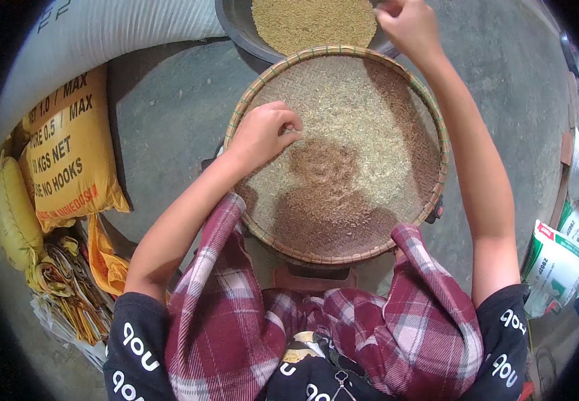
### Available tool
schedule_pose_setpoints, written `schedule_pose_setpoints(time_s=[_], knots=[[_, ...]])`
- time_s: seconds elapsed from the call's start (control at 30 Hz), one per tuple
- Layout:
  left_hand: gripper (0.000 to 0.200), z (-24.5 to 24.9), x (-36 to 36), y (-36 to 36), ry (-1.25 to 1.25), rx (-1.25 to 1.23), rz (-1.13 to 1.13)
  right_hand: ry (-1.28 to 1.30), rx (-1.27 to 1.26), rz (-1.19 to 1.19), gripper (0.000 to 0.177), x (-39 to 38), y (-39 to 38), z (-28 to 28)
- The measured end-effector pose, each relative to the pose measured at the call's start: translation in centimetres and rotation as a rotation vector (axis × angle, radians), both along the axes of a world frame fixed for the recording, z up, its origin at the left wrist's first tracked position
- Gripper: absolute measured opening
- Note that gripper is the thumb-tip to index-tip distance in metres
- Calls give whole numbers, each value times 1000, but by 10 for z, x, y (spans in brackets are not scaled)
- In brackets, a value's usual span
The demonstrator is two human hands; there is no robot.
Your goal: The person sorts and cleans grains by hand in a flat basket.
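- Left hand (263,134): rests on the near-left part of the woven tray (438,134), fingers curled in, tips bunched against the grain (350,113). Cannot tell whether anything is pinched.
- Right hand (406,27): stretched past the tray's far rim, over the edge of a dark basin (233,23). Seen from the back with the fingers folded under and partly cut by the frame, so I cannot tell whether it is open or closed, or what it holds.
- Tray sits across the person's knees, above a plaid cloth (222,314).
- Progress, judged: the basin just beyond the tray holds a heap of even yellow grain. The tray is covered rim to rim, pale across the middle and darker brown at the near side and along the right rim. Much looks unsorted.
- Edges: the tray rim is low and the grain lies close to it on the right. The basin overlaps the far rim.
- Room: bare concrete floor (169,113) is open to the tray's left and right. A yellow sack (69,147) and a white sack (116,27) lie further left, and printed bags (557,260) are well apart on the right.
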State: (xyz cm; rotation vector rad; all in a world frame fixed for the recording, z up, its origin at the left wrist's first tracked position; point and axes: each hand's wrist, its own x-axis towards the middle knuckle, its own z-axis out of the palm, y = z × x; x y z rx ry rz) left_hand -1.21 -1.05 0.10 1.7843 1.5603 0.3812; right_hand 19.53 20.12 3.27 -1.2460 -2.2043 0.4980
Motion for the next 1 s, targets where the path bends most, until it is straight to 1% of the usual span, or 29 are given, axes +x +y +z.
schedule_pose_setpoints(time_s=[0.03, 0.1, 0.13, 0.2, 0.23, 0.3, 0.33, 0.37, 0.4, 0.43, 0.47, 0.53, 0.6, 0.63, 0.73, 0.8, 0.83, 0.87, 0.9, 0.97, 1.0], knots=[[11, -4, -1, -2, 2, 0, -2, 2, 0, -2, 27, -1, 1, 4], [13, -12, -3, -4, 36, 157, -40, 241, 56, 7, 38, -6, 0, 13], [13, -12, -3, -5, 37, 157, -39, 242, 56, 8, 38, -7, -8, 19], [13, -11, -1, -6, 44, 163, -27, 94, -65, -42, 42, -3, -28, 29], [13, -9, 0, -5, 42, 161, -27, 93, -67, -42, 42, 0, -34, 23], [10, -5, 2, -5, 28, 71, 29, 81, 23, 34, 32, 10, -51, -1], [10, -6, 1, -5, 27, 71, 32, 90, -36, 54, 28, 14, -57, -4], [10, -10, 0, -6, 43, 130, 7, 90, -36, 56, 28, 17, -66, -7], [10, -12, -1, -7, 60, 190, -19, 115, -140, 59, 26, 20, -75, -8], [10, -13, -1, -8, 61, 191, -17, 138, -243, 62, 24, 23, -84, -8], [10, -13, 0, -10, 75, 235, -43, 137, -241, 63, 24, 25, -92, -7], [10, -14, 1, -12, 87, 281, -69, 53, -405, 57, 19, 29, -106, -3], [11, -14, 1, -14, 106, 360, -132, 65, -394, 77, 18, 33, -114, -8], [11, -13, 1, -14, 106, 361, -133, 79, -386, 95, 17, 34, -117, -13], [11, -12, 2, -12, 71, 313, -94, 63, -380, 106, 15, 38, -121, -25], [11, -8, 3, -7, -16, 298, -29, 61, -366, 118, 13, 40, -123, -32], [11, -2, 5, -4, -17, 298, -31, 12, -389, 166, 12, 42, -123, -35], [11, 3, 6, 1, -59, 184, 51, -39, -412, 214, 10, 43, -124, -37], [11, 11, 10, 7, -100, 70, 133, -40, -412, 213, 10, 43, -124, -36], [16, 10, 14, 34, -210, 119, 311, -88, -446, 236, 11, 39, -128, -32], [20, 23, 15, 56, -220, 69, 373, -87, -449, 236, 11, 38, -129, -35]])
